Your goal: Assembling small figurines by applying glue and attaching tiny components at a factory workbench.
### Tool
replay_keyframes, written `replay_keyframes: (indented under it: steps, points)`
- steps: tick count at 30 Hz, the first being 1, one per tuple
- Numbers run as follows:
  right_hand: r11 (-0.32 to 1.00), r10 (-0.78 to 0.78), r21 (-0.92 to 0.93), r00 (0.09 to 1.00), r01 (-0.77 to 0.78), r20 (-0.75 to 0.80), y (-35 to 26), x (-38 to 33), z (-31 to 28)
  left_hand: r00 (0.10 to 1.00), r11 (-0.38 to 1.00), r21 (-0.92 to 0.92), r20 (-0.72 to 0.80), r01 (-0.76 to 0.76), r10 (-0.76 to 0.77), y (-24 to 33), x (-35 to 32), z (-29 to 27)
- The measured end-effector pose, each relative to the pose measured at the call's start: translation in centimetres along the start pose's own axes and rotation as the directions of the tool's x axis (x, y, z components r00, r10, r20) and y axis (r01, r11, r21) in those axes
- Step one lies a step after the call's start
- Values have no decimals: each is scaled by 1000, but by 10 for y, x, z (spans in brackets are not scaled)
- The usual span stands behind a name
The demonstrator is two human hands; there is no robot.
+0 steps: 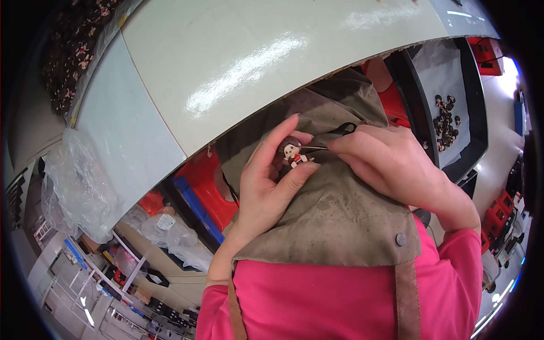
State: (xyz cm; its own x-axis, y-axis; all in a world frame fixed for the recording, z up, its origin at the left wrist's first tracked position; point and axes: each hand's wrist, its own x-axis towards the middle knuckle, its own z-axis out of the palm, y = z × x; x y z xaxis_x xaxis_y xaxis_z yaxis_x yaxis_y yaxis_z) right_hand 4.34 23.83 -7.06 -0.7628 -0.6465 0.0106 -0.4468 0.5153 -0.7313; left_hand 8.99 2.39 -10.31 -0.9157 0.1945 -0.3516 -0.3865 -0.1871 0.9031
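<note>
My left hand (271, 180) holds a small toy figurine (294, 154) between thumb and fingers, above my lap. The figurine has dark brown hair, a pale face and a red-and-white body. In my right hand (391, 161) is a thin metal tool (313, 148), pinched between thumb and fingers. Its tip reaches the figurine beside the head; whether it touches cannot be made out. The tool's other end is hidden by the hand. A black loop (343, 128) shows just behind my right fingers. Under both hands spreads a brown-green apron (328, 209).
A pale, glossy table (238, 73) curves across the front. Many dark figurines (79, 51) are heaped at its far left, with a clear plastic bag (79, 184) hanging nearer. At right, a black tray (479, 122) lined with white holds several figurines (446, 124). Red plastic (212, 187) shows beneath the table.
</note>
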Motion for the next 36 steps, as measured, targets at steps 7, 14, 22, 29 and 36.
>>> replay_keyframes:
  steps: [7, 14, 22, 29, 36]
  points:
    - [968, 129, 214, 991, -133, 32, -9, 1, -1, 997, 999, 44, 78, -27, 23, -5, -3, -6]
    - [989, 83, 120, 997, -82, -1, -9, 0, 2, 996, 995, 92, 77, -48, 41, -5, -3, -5]
    - [992, 58, 108, 998, -59, 9, -9, 1, 4, 994, 984, 156, 77, -89, 77, -5, -3, -6]
    - [999, -31, -22, 999, 30, -43, -7, 1, 4, 991, 968, 220, 88, -123, 106, -3, -2, -6]
    - [990, -98, -108, 995, 95, -26, -4, 4, 1, 988, 959, 245, 94, -144, 124, -2, -1, -6]
